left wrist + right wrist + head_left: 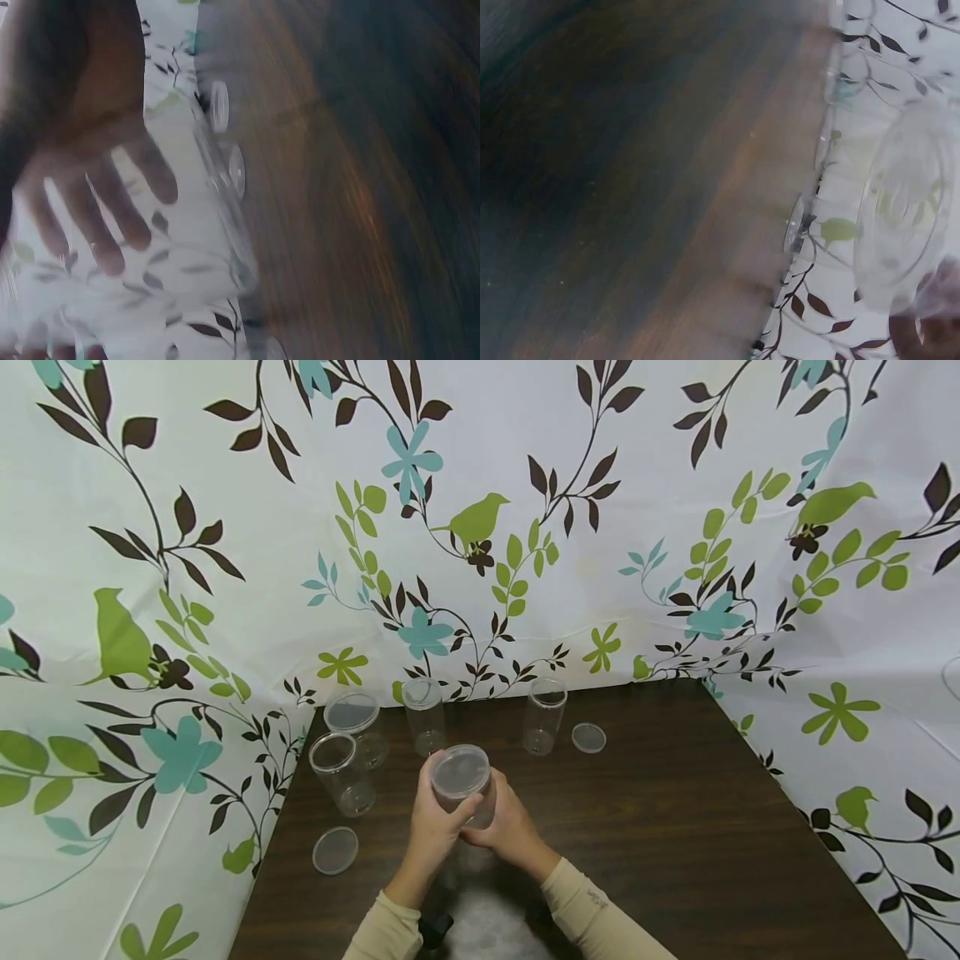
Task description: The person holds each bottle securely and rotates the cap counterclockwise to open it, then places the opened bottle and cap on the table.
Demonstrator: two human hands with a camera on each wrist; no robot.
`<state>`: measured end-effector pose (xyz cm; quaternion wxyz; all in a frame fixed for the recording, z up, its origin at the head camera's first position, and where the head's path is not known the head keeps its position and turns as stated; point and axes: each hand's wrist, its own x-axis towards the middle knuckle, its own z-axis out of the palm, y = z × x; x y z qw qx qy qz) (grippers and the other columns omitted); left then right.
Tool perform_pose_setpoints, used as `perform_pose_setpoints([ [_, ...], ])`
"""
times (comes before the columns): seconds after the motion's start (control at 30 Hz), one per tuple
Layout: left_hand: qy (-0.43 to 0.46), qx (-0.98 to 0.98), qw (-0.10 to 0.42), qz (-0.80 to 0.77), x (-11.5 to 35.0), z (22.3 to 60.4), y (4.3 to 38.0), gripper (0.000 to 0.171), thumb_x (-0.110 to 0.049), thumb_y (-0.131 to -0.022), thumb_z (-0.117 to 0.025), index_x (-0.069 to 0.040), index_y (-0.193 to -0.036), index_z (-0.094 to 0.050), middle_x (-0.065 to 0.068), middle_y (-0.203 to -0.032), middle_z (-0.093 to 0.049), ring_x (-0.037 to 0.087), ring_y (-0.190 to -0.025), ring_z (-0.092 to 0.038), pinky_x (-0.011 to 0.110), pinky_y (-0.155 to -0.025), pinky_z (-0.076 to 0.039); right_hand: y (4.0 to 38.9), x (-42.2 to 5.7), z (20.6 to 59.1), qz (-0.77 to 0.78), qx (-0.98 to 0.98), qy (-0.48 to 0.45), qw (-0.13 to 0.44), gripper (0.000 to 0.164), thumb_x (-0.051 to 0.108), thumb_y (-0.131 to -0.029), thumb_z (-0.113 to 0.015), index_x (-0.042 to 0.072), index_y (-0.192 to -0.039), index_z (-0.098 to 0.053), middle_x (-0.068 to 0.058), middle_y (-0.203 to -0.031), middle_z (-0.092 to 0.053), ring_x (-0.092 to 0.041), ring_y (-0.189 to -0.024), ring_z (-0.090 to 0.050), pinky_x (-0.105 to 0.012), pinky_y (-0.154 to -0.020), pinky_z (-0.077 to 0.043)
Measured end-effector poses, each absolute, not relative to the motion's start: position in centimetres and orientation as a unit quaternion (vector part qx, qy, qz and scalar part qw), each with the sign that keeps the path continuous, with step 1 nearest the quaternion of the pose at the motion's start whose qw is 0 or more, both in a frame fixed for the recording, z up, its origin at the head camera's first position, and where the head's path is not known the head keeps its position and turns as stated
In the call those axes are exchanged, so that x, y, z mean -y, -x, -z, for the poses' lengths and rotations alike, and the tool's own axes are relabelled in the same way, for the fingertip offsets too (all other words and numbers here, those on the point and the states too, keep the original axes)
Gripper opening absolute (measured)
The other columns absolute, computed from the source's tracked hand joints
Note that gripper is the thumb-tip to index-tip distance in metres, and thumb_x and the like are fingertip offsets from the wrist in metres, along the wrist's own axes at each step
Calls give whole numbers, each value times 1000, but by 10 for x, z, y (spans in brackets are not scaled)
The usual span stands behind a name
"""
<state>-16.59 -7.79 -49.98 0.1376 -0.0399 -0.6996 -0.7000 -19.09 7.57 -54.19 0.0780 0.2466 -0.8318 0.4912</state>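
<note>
Both hands hold one clear plastic deli container [480, 810] upright above the near part of the table, with a translucent lid [461, 770] over its top. My left hand [433, 822] grips its left side, the thumb reaching across the front near the rim. My right hand [513, 831] is around the right side and lower part. Through the clear wall in the left wrist view, the spread fingers of the left hand [105, 187] show, blurred. The right wrist view catches the container's round end [904, 214] and part of a hand [930, 319].
An uncovered container [345, 777] and a wider one [356, 718] stand at the left. Two tall containers [425, 718] [543, 722] stand along the back. One loose lid [335, 850] lies front left, another lid [588, 737] back right. Patterned cloth [480, 577] surrounds the dark wooden table [675, 827].
</note>
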Motion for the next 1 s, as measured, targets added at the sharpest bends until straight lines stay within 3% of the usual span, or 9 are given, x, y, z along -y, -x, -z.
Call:
perform_pose_setpoints([
  [0.1, 91, 688, 109, 712, 93, 503, 167, 89, -34, -80, -88, -6, -149, -42, 14, -143, -54, 20, -124, -52, 41, -100, -43, 196, -84, 539, -546, 787, -289, 1, 93, 18, -74, -92, -1, -146, -36, -18, -136, -57, -27, -122, -58, -38, -101, -48],
  [0.2, 149, 664, 68, 730, 106, 507, 170, 91, -46, -82, -84, -6, -151, -41, 16, -147, -49, 18, -127, -52, 33, -102, -44, 200, -91, 537, -560, 755, -331, -76, 92, 14, -77, -89, 2, -149, -33, -15, -139, -55, -24, -126, -55, -35, -105, -44],
  [0.33, 194, 645, 18, 739, 115, 510, 171, 85, -39, -87, -82, -4, -151, -40, 19, -151, -44, 17, -126, -52, 26, -101, -45, 200, -95, 535, -534, 759, -354, -117, 96, 21, -79, -88, 5, -153, -30, -10, -145, -51, -18, -130, -50, -34, -108, -41],
  [0.43, 184, 650, 12, 737, 114, 507, 169, 77, -27, -88, -82, -4, -150, -41, 18, -151, -45, 17, -126, -52, 25, -100, -44, 199, -95, 536, -524, 768, -354, -102, 95, 23, -79, -89, 4, -152, -31, -11, -143, -52, -18, -128, -51, -34, -107, -42],
  [0.63, 107, 672, 31, 732, 100, 502, 167, 75, -9, -85, -81, -5, -148, -41, 16, -142, -52, 23, -119, -54, 28, -97, -45, 196, -90, 538, -503, 798, -333, -12, 95, 21, -73, -91, -1, -147, -36, -15, -139, -55, -25, -125, -55, -39, -105, -45],
  [0.83, 25, 710, 104, 696, 79, 502, 166, 80, -14, -82, -84, -5, -148, -39, 14, -135, -57, 25, -115, -56, 34, -96, -46, 194, -84, 545, -450, 841, -291, 73, 97, 27, -71, -93, 0, -146, -39, -15, -139, -53, -28, -123, -56, -46, -99, -49],
  [1.0, -7, 727, 139, 673, 69, 503, 164, 83, -17, -82, -85, -5, -149, -37, 14, -136, -57, 26, -118, -55, 45, -101, -42, 192, -81, 546, -421, 863, -259, 104, 98, 28, -67, -95, -1, -144, -41, -17, -135, -54, -31, -120, -56, -50, -96, -50],
])
